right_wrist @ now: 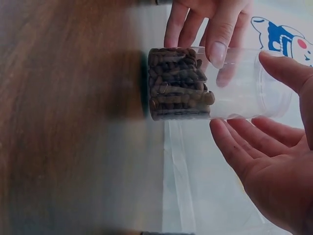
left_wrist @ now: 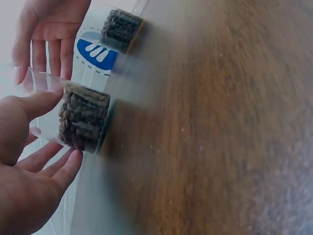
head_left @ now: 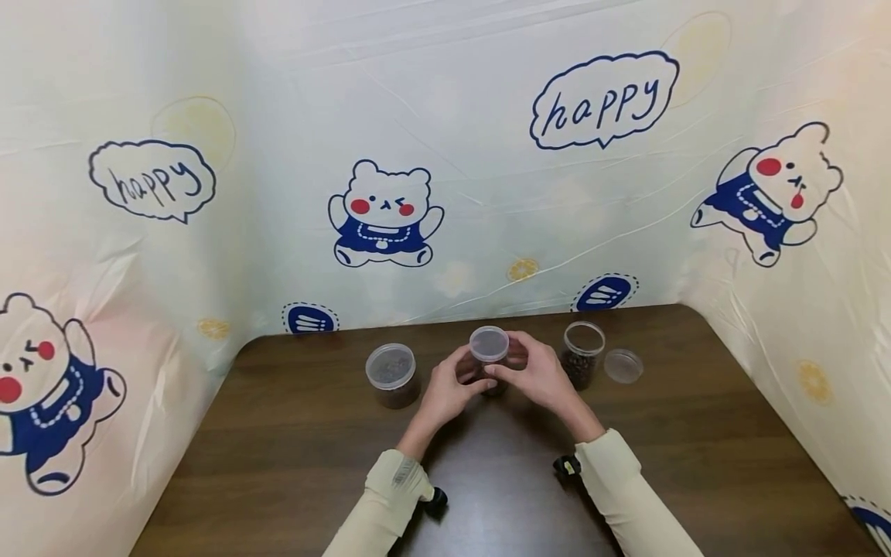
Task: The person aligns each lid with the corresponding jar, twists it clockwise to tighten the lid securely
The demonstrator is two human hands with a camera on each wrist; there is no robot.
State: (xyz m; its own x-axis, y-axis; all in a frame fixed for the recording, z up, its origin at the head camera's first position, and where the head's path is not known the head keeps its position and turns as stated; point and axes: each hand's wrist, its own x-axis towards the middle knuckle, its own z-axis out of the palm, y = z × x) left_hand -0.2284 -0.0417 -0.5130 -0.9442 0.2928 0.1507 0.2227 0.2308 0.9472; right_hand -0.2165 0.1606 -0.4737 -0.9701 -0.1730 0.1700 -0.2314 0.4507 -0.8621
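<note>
And here we are, both hands round the middle jar [head_left: 489, 354]: the left hand [head_left: 447, 391] holds it from one side, the right hand [head_left: 543, 377] from the other, nearer the top. We see beans [right_wrist: 176, 83] in its lower part. It's upright at the table [head_left: 487, 480]; whether its base touches, we can't quite tell. Left, a wider jar [head_left: 391, 375]; right, a loose lid [head_left: 623, 367].

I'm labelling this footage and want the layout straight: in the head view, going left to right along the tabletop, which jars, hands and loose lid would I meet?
Wide jar, left hand, held jar, right hand, jar of dark beans, loose clear lid.
</note>
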